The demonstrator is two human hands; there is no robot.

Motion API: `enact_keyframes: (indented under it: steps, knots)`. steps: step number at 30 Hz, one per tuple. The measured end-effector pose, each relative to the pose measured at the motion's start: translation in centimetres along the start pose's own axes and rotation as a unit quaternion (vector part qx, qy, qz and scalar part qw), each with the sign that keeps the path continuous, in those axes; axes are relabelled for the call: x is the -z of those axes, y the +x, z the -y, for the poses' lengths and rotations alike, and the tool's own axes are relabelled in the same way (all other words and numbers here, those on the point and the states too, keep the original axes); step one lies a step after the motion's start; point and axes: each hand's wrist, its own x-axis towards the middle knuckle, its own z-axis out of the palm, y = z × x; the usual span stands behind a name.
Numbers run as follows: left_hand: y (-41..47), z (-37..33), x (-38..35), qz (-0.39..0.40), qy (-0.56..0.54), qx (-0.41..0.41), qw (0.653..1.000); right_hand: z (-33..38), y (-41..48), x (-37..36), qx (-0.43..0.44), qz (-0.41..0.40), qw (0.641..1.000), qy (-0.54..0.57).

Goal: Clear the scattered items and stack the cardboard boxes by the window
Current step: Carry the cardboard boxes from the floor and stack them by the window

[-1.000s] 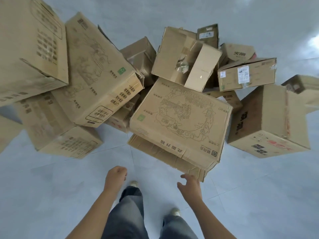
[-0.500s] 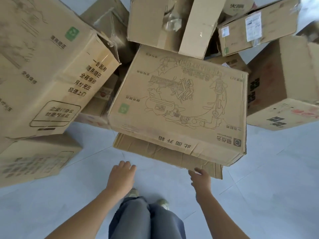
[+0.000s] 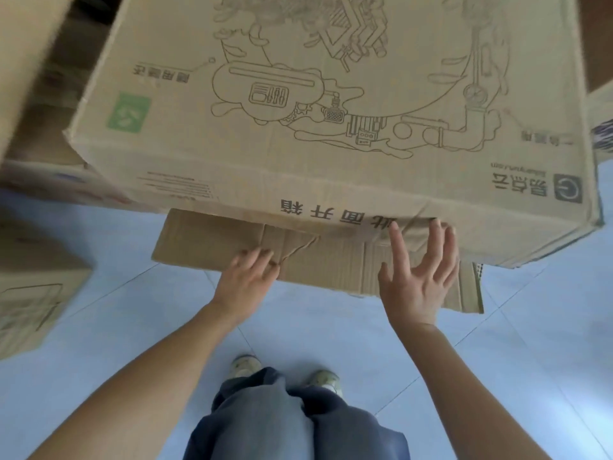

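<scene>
**Both hands at the near edge of a printed cardboard box**

The large printed box (image 3: 331,154) is filling the far half of the view. Its near face, which carries a row of characters, is overhanging a flattened cardboard sheet (image 3: 212,240). The sheet is projecting from beneath the box over the pale tiled floor (image 3: 116,327).

The left hand (image 3: 243,283) is resting straight fingers on the near-left part of that sheet. Its grip is open and is enclosing nothing. The right hand (image 3: 421,287) is sitting further right with its fingers fanned wide, and its fingertips (image 3: 394,229) are touching the box's lower near edge. This grip too is fully open and is holding nothing.

Judging from this placing, the hands are being set apart along the near edge so that the load can be shared between two points. That would be a first step toward lifting the box for stacking, and no lift is yet under way.

The join is lying under the overhang, so it is not showing whether the sheet is a loose piece or a flap of the box. The frame is cutting off the box's far side. It is also cutting off the neighbouring near-left box (image 3: 30,293) and the blurred far-left box (image 3: 20,61). The left thumb is hidden. No window is appearing in the view, so the stacking place cannot be located.
</scene>
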Motion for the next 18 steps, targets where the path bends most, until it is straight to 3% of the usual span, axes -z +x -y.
enact_keyframes:
  steps: [4,7,14,18]
  knots:
    - [0.0,-0.3,1.5,0.041,-0.019,-0.018,0.999,-0.7,0.1,1.2,0.003,-0.003,1.000,-0.006]
    - [2.1,-0.1,3.1,0.063,-0.022,0.015,0.998,-0.9,0.9,1.3,0.023,0.001,1.000,-0.021]
    - [4.3,1.0,5.9,0.040,-0.037,0.026,0.998,-0.4,2.0,1.4,0.010,0.001,0.999,-0.037]
    - [4.7,0.1,9.2,0.041,-0.041,0.028,0.998,-0.4,3.2,4.1,-0.015,0.041,0.999,-0.031]
